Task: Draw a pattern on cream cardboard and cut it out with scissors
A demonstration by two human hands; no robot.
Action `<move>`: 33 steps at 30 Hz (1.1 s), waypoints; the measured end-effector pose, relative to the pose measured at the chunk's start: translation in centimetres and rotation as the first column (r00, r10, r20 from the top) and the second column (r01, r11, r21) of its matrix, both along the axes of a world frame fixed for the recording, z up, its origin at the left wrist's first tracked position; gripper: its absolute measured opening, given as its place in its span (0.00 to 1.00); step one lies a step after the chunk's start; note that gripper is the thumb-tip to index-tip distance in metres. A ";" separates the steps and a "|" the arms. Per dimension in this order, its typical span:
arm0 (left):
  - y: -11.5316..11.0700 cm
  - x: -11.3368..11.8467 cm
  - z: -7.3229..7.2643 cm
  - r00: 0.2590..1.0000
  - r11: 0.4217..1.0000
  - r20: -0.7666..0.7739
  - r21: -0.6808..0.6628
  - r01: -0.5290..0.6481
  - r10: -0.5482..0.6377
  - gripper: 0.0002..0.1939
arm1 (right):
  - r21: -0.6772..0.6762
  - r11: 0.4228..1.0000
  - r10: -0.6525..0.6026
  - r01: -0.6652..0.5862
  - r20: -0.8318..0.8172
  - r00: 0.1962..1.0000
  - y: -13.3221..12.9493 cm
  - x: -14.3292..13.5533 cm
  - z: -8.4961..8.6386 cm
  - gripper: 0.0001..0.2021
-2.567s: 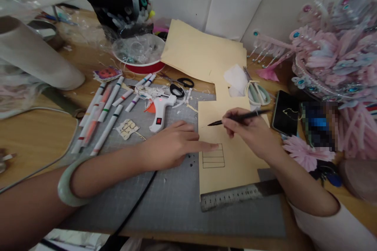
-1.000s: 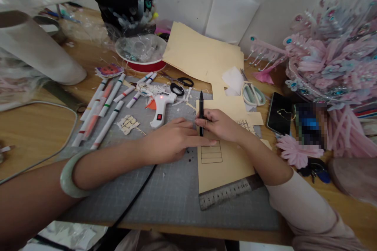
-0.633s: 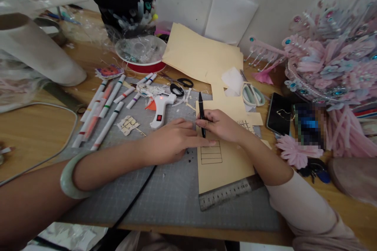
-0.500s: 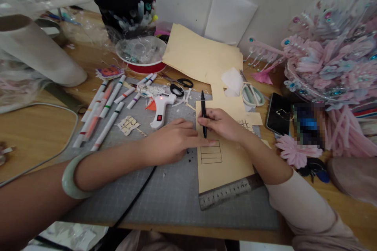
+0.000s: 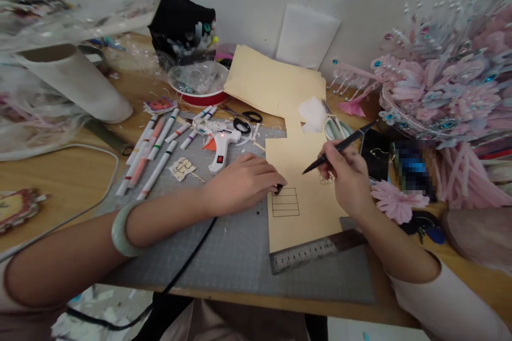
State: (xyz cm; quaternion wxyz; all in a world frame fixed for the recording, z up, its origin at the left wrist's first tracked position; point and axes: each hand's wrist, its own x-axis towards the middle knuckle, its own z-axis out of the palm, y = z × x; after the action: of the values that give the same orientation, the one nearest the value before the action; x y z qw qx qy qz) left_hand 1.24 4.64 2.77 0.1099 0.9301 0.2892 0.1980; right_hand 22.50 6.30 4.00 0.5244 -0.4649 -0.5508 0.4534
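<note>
My right hand (image 5: 350, 178) is closed around a black pen (image 5: 346, 144). The pen slants, its fine tip down to the left, above a sheet of tan card (image 5: 308, 224) and apart from it. My left hand (image 5: 246, 184) rests at the card's left edge, thumb and fingers pinched on a small black piece that looks like the pen's cap (image 5: 279, 188). Just below those fingertips is a drawn rectangle (image 5: 285, 203) divided by several lines. A steel ruler (image 5: 304, 254) lies along the card's lower edge. A second patch of drawing is partly hidden behind my right hand.
Left of the card lie a white glue gun (image 5: 222, 149) with its light on, several markers (image 5: 160, 169), a cut-out card piece (image 5: 183, 169) and black-handled scissors (image 5: 242, 125). Behind stands a card stack (image 5: 276, 80). Pink flower headpieces (image 5: 440, 90) crowd the right, near a phone (image 5: 376, 152).
My right hand has moved right, and the pen went from upright to slanted. My left fingers, one stretched out before, now pinch the small black cap. The view has shifted slightly.
</note>
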 end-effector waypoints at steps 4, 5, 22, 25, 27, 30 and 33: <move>0.3 0.5 0.2 0.999 0.999 0.020 -0.022 -0.035 0.036 0.07 | 0.032 0.999 -0.041 0.041 -0.001 0.999 -2.3 1.5 -0.9 0.12; 0.4 0.7 0.2 0.999 0.999 0.028 -0.030 -0.041 0.042 0.07 | 0.039 0.997 -0.059 0.059 -0.005 0.998 -2.7 1.7 -1.0 0.11; 0.4 -0.2 -0.6 0.998 0.998 0.010 -0.011 -0.068 0.068 0.07 | 0.170 0.947 0.153 -0.273 0.508 0.847 -3.9 1.3 -3.4 0.08; 0.3 -0.3 -0.7 0.999 0.998 0.003 0.013 -0.055 0.055 0.08 | 0.174 0.917 0.181 -0.360 0.621 0.763 -4.0 1.3 -3.3 0.09; 0.3 -0.2 -0.7 0.999 0.998 -0.004 0.032 -0.050 0.050 0.08 | 0.192 0.902 0.181 -0.387 0.646 0.742 -3.9 1.2 -3.3 0.09; 0.2 -0.1 -0.7 0.999 0.998 -0.010 0.051 -0.047 0.047 0.08 | 0.197 0.891 0.184 -0.409 0.667 0.722 -3.9 1.1 -3.3 0.09; 0.1 0.0 -0.8 0.999 0.998 -0.016 0.059 -0.037 0.038 0.08 | 0.180 0.885 0.194 -0.429 0.695 0.693 -4.0 1.1 -3.1 0.08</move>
State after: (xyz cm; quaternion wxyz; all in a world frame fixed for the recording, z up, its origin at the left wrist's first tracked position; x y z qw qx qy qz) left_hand 1.20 4.73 1.99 0.0761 0.9290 0.3016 0.2004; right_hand 23.56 2.35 0.87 0.2799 -0.3979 -0.8386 0.2450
